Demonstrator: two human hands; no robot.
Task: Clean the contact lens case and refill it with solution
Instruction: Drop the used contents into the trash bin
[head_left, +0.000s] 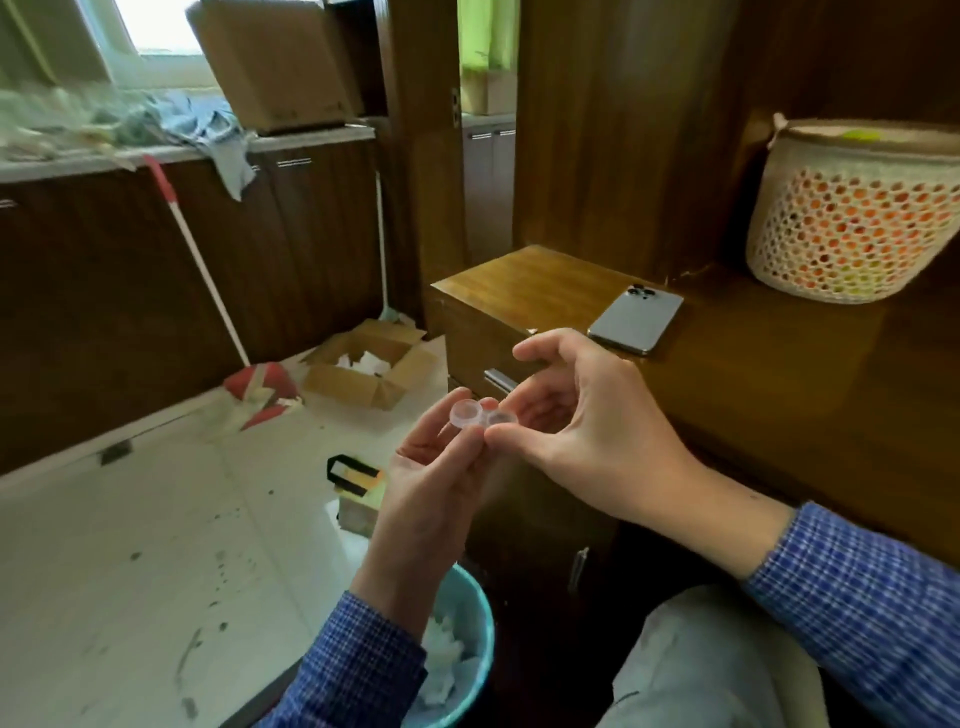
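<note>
A small clear contact lens case (478, 414) with two round wells, both without caps, is held in the air between my hands, above the floor and in front of a wooden drawer unit. My left hand (434, 473) grips its left end from below with curled fingers. My right hand (576, 421) pinches its right end between thumb and fingers, the index finger raised. No solution bottle or caps show in the view.
A teal bin (480, 618) with white tissue stands below my hands. A phone (636, 319) lies on the wooden cabinet top (524, 283). A mesh basket (852, 213) sits at the right. A cardboard box (363, 371) and a red mop (260, 384) are on the floor.
</note>
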